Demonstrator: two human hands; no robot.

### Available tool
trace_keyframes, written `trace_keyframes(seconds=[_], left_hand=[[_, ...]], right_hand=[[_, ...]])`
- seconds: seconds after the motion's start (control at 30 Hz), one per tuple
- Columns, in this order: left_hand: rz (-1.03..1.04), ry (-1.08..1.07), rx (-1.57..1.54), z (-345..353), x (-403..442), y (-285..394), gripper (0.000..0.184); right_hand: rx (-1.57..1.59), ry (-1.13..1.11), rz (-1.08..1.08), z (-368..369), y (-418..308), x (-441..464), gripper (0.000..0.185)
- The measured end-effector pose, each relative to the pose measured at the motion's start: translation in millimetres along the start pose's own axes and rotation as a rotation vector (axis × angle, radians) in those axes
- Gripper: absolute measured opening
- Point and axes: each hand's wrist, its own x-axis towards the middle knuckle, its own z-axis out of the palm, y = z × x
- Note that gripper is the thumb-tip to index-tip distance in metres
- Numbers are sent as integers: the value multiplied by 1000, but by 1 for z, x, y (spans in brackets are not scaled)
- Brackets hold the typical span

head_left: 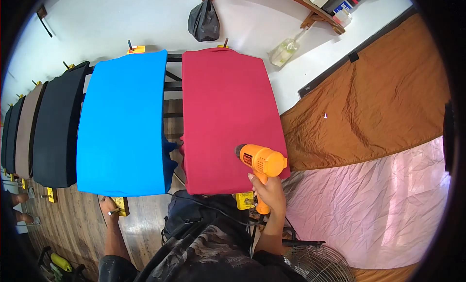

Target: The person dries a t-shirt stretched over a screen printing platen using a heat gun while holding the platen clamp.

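Note:
My right hand (272, 193) is wrapped around the handle of an orange heat gun (262, 161). Its dark nozzle points left, above the lower right part of a red cloth (228, 107) stretched over a board. A blue cloth (124, 127) covers the neighbouring board on the left. At that board's near edge is my left hand (108, 204), beside a yellow block (121, 206) with a bolt. The fingers of this hand are mostly hidden under the edge. Another yellow block (245, 201) shows below the red board, close to my right hand.
More cloth-covered boards, black (58, 131) and brown (29, 131), line up leftward. Brown fabric (369, 93) and pinkish fabric (369, 204) hang at right. A fan (320, 262) stands below. A black cord (213, 209) crosses near my waist. Another person's legs (22, 209) show at far left.

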Motion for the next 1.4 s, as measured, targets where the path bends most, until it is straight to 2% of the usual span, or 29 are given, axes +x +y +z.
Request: trace_keyframes(seconds=[0.2,0.83,0.93,1.03,1.1,1.2,1.3,1.4], left_hand=[[24,8,25,2,6,-5,49],[22,-13,10,0,-1,-1,52],[106,-21,1,0,1,-5,54],[25,-15,4,0,4,-6,54],[51,12,4,3,13,-16,54],[32,61,19,4,11,-15,50],[24,36,-30,2,-5,3,49],[32,21,-20,0,-5,3,50]], right_hand=[[-2,-18,83,1,-14,7,21],[68,-33,102,3,-18,25,21],[57,-42,113,2,-19,28,21],[63,-60,113,1,-18,28,23],[88,-47,158,1,-19,29,23],[-13,-62,58,0,-6,30,23],[108,-29,86,1,-19,25,20],[-62,21,-36,3,-7,27,20]])
